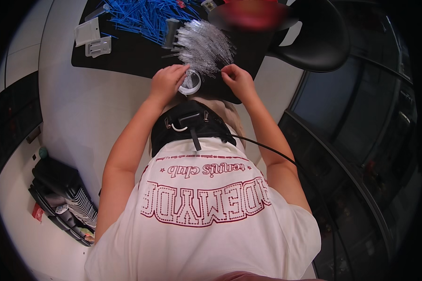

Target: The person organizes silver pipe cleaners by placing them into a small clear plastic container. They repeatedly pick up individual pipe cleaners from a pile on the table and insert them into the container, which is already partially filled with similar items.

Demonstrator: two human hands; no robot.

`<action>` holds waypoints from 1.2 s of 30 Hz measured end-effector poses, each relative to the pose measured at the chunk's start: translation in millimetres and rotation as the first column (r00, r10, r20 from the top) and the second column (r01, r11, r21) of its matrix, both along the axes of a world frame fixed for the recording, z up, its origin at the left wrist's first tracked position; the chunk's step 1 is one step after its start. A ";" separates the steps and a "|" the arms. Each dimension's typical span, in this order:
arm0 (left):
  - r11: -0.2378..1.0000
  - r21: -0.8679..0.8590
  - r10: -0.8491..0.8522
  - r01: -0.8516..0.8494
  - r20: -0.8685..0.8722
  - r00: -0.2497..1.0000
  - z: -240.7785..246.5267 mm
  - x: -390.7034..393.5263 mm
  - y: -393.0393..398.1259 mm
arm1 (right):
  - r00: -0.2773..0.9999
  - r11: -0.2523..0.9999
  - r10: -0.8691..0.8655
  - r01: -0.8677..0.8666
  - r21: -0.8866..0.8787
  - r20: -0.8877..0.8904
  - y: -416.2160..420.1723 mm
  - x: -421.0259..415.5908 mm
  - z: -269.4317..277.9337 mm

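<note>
A pile of thin clear plastic sticks (204,45) lies on the black table near its front edge. Just in front of it is a small round white-rimmed container (196,86) with clear pieces inside. My left hand (168,80) is at the container's left side, fingers bent together; what they hold cannot be made out. My right hand (237,79) is at the pile's right edge, with thumb and forefinger pinched near the stick ends; whether a stick is between them is too small to tell. A grey cylindrical object (170,33) touches the pile's left side.
Many blue thin sticks (140,17) are heaped at the back. White packets (87,32) and a clear plastic case (98,46) lie on the left. A blurred red object (253,14) stands at the back right, beside a black chair (313,38). A black cable (263,145) runs from my waist bag.
</note>
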State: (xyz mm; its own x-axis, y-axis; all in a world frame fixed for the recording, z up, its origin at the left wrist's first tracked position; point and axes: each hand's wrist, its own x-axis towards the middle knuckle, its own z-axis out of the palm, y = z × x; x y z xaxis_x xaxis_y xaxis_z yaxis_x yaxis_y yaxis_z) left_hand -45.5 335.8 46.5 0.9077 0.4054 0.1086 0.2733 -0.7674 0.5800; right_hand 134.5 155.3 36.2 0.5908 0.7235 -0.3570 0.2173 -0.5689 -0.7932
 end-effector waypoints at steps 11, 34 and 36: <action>0.975 -0.106 -0.189 0.195 0.059 0.980 21.2 14.8 -9.6 | 0.980 0.958 0.200 -0.196 0.210 0.002 26.5 -23.4 45.6; 0.906 -0.423 0.087 -0.025 0.129 0.988 -7.0 -9.0 -5.4 | 0.903 0.937 -0.277 0.330 0.117 -0.329 -15.2 12.5 -34.8; 0.892 -0.447 0.102 -0.064 0.061 0.993 0.1 -7.7 -9.0 | 0.912 0.938 -0.327 0.345 0.034 -0.250 -25.9 17.5 -51.5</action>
